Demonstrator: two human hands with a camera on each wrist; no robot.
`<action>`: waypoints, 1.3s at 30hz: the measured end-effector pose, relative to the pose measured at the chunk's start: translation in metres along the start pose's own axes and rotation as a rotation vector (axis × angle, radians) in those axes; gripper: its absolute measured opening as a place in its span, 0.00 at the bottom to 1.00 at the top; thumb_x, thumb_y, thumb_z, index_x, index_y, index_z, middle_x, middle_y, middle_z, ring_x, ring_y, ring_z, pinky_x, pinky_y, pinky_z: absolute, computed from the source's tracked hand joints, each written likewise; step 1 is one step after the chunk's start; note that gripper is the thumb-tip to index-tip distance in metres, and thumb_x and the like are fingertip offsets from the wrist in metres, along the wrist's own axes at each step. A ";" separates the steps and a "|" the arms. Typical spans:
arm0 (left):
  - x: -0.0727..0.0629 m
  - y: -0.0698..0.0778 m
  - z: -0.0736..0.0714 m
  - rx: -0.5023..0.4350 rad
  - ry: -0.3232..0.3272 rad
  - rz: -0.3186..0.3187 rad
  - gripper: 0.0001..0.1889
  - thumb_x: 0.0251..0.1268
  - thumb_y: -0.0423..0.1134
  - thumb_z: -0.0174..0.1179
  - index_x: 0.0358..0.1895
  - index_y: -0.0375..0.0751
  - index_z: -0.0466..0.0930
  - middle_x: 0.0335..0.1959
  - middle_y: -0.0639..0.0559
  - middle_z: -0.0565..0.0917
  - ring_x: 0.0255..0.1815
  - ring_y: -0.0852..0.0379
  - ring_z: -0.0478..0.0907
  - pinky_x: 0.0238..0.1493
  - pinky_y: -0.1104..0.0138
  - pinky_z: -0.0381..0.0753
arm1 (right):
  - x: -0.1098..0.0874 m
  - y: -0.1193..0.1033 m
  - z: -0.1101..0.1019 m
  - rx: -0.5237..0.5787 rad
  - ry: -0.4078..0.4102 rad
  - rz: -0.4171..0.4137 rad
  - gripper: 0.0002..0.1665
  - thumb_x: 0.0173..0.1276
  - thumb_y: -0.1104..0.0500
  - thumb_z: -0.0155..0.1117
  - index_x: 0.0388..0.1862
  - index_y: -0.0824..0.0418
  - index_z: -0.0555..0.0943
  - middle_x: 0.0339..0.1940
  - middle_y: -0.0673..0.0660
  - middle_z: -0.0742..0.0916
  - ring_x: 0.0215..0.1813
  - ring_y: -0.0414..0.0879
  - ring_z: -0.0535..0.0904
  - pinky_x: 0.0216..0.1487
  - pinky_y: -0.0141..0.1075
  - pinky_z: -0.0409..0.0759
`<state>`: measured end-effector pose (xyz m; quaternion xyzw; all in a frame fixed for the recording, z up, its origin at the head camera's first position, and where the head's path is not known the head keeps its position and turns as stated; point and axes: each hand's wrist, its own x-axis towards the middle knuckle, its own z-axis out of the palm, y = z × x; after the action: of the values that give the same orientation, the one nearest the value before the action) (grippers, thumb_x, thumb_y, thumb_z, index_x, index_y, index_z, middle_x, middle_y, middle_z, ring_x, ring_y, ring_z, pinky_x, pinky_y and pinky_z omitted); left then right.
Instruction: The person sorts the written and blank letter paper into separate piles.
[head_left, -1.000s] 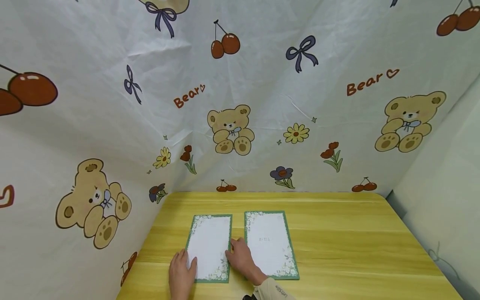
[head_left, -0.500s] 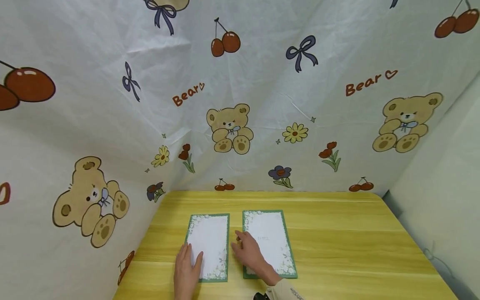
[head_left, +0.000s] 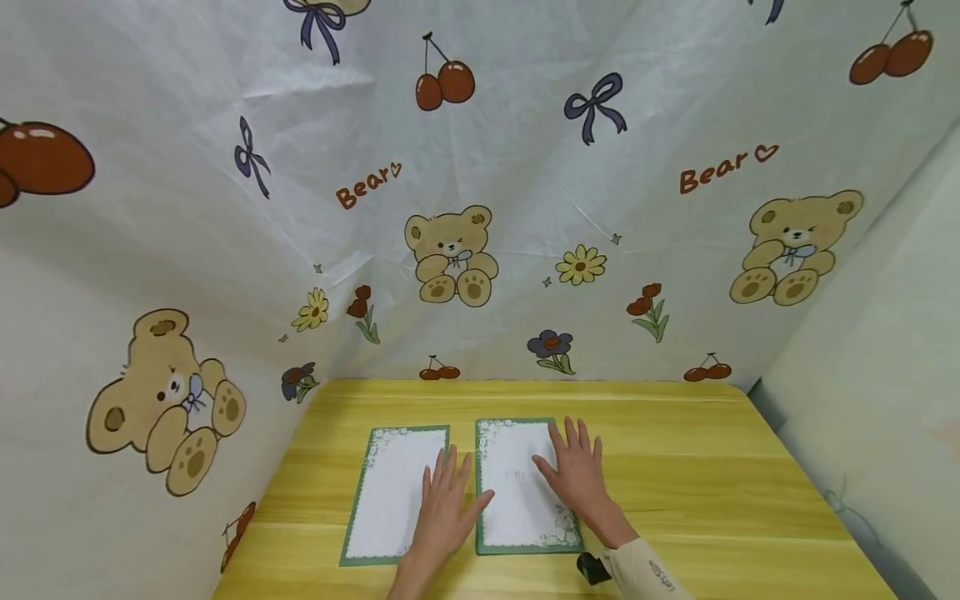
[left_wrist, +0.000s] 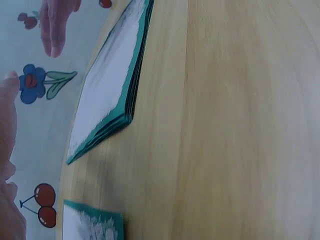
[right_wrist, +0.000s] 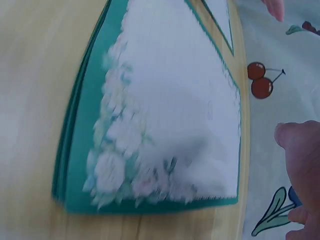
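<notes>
Over the right green-edged stack [head_left: 517,504] on the table [head_left: 675,467], I've now got r. hand [head_left: 579,473] spread wide, moved rightward from the gap; l. hand [head_left: 447,504], also wide, has shifted from the left paper's [head_left: 388,492] L edge to its R edge. Faint writing [head_left: 516,474] illegible; l. wrist [head_left: 417,560] hides left paper's near R corner. 2 hands, 2 papers; stack layers too blurred to ct.

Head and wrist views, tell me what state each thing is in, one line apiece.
Left paper, lying flat, partly hidden.
Right paper stack, lying flat, several layers showing at its edge, faint marks on top.
Left hand, fingers spread, holding nothing.
Right hand, fingers spread, holding nothing.
Cloth, hanging, creased, printed with bears.
</notes>
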<state>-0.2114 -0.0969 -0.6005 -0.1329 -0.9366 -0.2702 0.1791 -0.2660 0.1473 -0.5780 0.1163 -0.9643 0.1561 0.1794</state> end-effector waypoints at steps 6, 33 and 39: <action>0.000 0.003 0.018 -0.034 -0.031 0.018 0.38 0.70 0.58 0.58 0.71 0.30 0.67 0.73 0.31 0.63 0.75 0.34 0.56 0.69 0.38 0.54 | -0.012 0.015 -0.001 -0.006 -0.035 0.013 0.40 0.64 0.45 0.70 0.68 0.67 0.73 0.68 0.74 0.71 0.71 0.71 0.61 0.63 0.71 0.59; -0.011 0.003 0.046 0.014 -0.189 -0.084 0.45 0.73 0.65 0.47 0.68 0.20 0.65 0.72 0.28 0.62 0.75 0.36 0.56 0.72 0.45 0.53 | -0.042 0.019 0.021 0.119 -0.159 0.125 0.41 0.70 0.45 0.63 0.66 0.78 0.70 0.67 0.76 0.72 0.71 0.69 0.63 0.68 0.60 0.63; -0.010 0.004 0.046 0.017 -0.187 -0.083 0.45 0.73 0.65 0.47 0.69 0.20 0.63 0.73 0.28 0.61 0.75 0.36 0.55 0.73 0.45 0.53 | -0.042 0.016 0.020 0.123 -0.160 0.131 0.41 0.70 0.46 0.63 0.67 0.77 0.69 0.67 0.75 0.71 0.71 0.69 0.63 0.68 0.60 0.62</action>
<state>-0.2127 -0.0700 -0.6389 -0.1171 -0.9562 -0.2560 0.0804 -0.2381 0.1627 -0.6160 0.0758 -0.9697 0.2167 0.0839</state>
